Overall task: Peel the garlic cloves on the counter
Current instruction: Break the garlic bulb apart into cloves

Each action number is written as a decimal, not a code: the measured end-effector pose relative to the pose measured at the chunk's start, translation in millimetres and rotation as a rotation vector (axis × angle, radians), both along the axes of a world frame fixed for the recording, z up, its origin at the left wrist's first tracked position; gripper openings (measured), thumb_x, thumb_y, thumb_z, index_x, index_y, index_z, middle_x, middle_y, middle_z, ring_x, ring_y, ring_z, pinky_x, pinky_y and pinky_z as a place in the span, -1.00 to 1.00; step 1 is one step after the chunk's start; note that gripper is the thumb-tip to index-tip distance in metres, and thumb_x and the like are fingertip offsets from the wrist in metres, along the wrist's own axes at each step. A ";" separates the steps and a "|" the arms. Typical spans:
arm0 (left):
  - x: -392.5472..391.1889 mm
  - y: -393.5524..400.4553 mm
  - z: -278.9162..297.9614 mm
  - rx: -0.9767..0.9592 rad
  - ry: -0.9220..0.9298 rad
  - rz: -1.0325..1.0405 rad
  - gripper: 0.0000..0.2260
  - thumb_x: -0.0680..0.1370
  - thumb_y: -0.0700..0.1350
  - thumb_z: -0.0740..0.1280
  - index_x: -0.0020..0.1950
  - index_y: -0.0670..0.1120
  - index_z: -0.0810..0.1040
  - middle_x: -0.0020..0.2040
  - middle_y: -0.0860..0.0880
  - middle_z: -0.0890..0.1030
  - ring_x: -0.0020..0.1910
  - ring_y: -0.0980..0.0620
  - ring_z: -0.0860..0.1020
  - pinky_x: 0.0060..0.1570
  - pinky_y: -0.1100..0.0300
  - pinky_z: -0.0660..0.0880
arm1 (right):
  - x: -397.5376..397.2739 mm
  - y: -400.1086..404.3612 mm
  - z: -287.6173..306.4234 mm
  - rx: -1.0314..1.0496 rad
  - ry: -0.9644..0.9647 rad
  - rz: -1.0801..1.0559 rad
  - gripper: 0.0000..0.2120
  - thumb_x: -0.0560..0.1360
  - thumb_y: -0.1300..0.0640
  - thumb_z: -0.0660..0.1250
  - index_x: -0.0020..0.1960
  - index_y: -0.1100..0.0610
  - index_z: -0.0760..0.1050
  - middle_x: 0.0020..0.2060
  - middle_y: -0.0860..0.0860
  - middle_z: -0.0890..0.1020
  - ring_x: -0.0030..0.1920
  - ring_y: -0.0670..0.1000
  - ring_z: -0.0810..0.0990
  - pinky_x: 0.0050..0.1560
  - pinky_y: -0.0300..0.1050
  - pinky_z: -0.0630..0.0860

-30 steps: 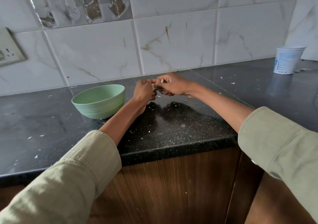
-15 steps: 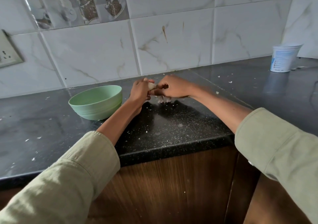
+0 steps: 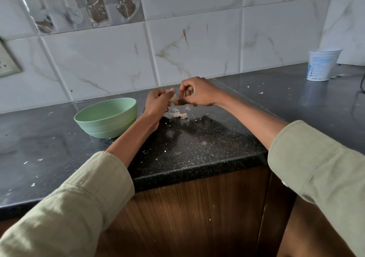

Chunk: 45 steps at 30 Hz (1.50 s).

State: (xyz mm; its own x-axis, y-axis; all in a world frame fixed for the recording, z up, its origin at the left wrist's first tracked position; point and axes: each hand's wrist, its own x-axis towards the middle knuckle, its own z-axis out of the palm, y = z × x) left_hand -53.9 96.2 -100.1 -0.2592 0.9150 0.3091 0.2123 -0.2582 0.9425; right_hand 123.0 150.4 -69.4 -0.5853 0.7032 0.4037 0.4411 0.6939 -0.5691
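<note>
A pale garlic clove [image 3: 173, 97] is held between my two hands above the dark counter [image 3: 197, 144]. My left hand [image 3: 158, 103] grips the clove with curled fingers. From the right, my right hand [image 3: 195, 94] pinches the clove's tip with thumb and fingers. Directly below the hands lies a small heap of papery garlic skins [image 3: 178, 114]. Most of the clove is hidden by my fingers.
A light green bowl [image 3: 106, 117] stands on the counter just left of my left wrist. A white and blue plastic tub [image 3: 322, 65] stands far right by the tiled wall. Small skin flakes are scattered over the counter. A wall socket [image 3: 7, 63] is at the left edge.
Both hands have stayed together on the clove, with the fingers shifting slightly. More loose skins show on the counter beneath them than one second ago.
</note>
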 end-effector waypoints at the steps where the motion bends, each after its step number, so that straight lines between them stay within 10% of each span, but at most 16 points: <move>1: 0.0 0.0 -0.2 0.005 0.008 0.005 -0.80 0.68 -0.03 0.38 -0.10 -0.08 0.62 -0.14 -0.11 0.68 -0.25 0.09 0.46 -0.27 0.24 0.40 | -0.2 -0.5 -0.7 -0.010 0.005 0.006 -0.74 0.50 0.02 0.58 -0.03 0.20 0.62 -0.40 -0.06 0.65 -0.44 -0.11 0.60 -0.33 -0.22 0.54; 11: 0.8 2.0 -1.1 0.010 0.110 0.067 -0.74 0.77 -0.02 0.19 0.07 -0.06 0.65 -0.17 0.02 0.56 -0.23 0.11 0.45 -0.21 0.22 0.38 | -3.3 -3.2 -2.4 -0.011 0.003 -0.124 -0.65 0.72 -0.02 0.24 -0.03 0.17 0.67 -0.32 0.02 0.73 -0.48 -0.16 0.59 -0.32 -0.34 0.44; 26: 7.0 -8.4 4.0 0.121 0.064 -0.016 -0.57 0.73 0.13 0.25 -0.11 -0.17 0.64 -0.31 -0.06 0.62 -0.38 0.11 0.45 -0.31 0.19 0.38 | -17.8 -9.4 -6.4 -0.165 0.226 0.067 -0.57 0.54 0.08 0.54 0.22 0.30 0.44 -0.17 0.11 0.70 -0.31 -0.07 0.66 -0.26 -0.18 0.61; 33: 8.6 -8.3 4.1 0.125 0.083 0.074 -0.66 0.74 0.19 0.16 0.01 -0.08 0.37 -0.23 -0.02 0.52 -0.37 0.13 0.46 -0.30 0.18 0.42 | -24.0 -15.9 -5.5 -0.444 0.300 0.182 -0.79 0.72 0.03 0.27 0.16 0.17 0.36 -0.10 0.17 0.64 -0.22 0.00 0.59 -0.17 -0.11 0.56; 45: 30.3 -9.9 3.6 0.156 0.097 0.117 -0.69 0.78 0.10 -0.01 0.16 -0.16 0.23 -0.12 -0.03 0.42 -0.29 0.14 0.43 -0.40 0.35 0.40 | -43.3 -26.8 -8.7 -0.184 0.267 -0.003 -0.62 0.76 -0.18 -0.04 0.11 0.15 0.21 -0.13 0.06 0.40 -0.22 -0.06 0.41 -0.20 -0.15 0.43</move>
